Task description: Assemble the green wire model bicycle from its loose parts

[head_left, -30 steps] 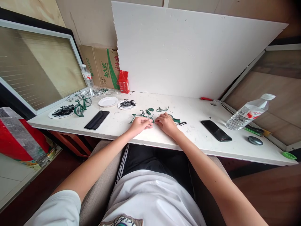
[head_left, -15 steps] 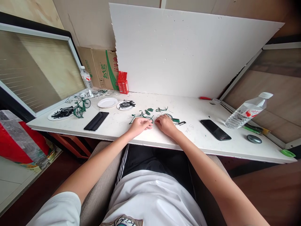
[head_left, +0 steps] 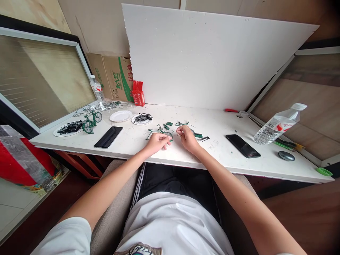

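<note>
A green model bicycle (head_left: 150,133), partly put together, is at the table's front middle, with a wheel at its right end. My left hand (head_left: 157,142) covers its lower part, thumb and fingers pinched at that wheel; the exact grip is hidden. Just to the right, my right hand (head_left: 188,140) is closed in a pinch, apart from the bicycle. Whatever its fingertips hold is too small to make out. Behind the hands lie small green parts (head_left: 166,126) and a green handlebar-like piece (head_left: 182,123). A green block (head_left: 198,135) and a thin black frame piece (head_left: 204,139) lie beyond my right hand.
At left are a finished green bicycle (head_left: 91,122), a plate of black parts (head_left: 69,128), a phone (head_left: 108,137) and a bottle (head_left: 96,88). Behind are a white plate (head_left: 121,115) and another plate (head_left: 141,119). A phone (head_left: 243,146), bottle (head_left: 278,124) and mouse (head_left: 286,156) are at right.
My right hand has lifted slightly and drawn back from the wheel by my left hand, its fingertips now pinched upward. My left hand stays at the bicycle, fingers slightly shifted.
</note>
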A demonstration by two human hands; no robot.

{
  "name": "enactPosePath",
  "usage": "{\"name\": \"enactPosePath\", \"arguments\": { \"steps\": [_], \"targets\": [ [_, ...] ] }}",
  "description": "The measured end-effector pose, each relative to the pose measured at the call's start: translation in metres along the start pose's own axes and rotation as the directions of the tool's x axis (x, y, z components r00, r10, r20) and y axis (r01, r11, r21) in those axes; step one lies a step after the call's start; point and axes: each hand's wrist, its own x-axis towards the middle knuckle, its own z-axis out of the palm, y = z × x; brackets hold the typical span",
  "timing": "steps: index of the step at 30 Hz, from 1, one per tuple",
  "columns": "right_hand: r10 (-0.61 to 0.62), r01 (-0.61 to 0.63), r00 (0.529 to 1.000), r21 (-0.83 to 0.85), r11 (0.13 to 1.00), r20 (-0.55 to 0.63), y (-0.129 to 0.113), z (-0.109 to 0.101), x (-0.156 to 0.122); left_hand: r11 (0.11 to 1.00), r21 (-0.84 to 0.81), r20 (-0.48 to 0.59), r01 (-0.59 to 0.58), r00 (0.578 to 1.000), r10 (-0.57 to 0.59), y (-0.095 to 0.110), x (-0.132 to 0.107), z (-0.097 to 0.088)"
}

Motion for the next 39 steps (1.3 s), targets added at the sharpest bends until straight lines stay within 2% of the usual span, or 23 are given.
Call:
{"name": "enactPosePath", "arguments": {
  "steps": [4,8,17,26,39],
  "targets": [
    [0.048,-0.048,0.999,0.167,0.985,0.006,-0.004,-0.001,0.002,0.999,0.033,0.024,-0.003,1.0,0.002,0.002,-0.001,-0.001],
    [0.06,-0.068,0.997,0.223,0.973,0.04,-0.009,-0.001,0.001,0.999,0.049,0.046,0.0,0.999,-0.002,0.004,-0.002,-0.001],
    [0.081,-0.096,0.993,0.209,0.973,0.082,-0.007,-0.001,0.0,0.998,0.058,0.061,0.005,0.998,-0.009,0.007,-0.003,0.001],
    [0.053,-0.068,0.993,0.142,0.988,0.103,-0.011,-0.003,0.0,0.999,0.045,0.079,0.01,0.997,-0.013,0.008,-0.004,0.001],
    [0.034,-0.05,0.993,0.138,0.989,0.117,-0.006,0.0,-0.001,0.998,0.064,0.109,-0.008,0.994,0.001,0.009,-0.004,0.0]
  ]
}}
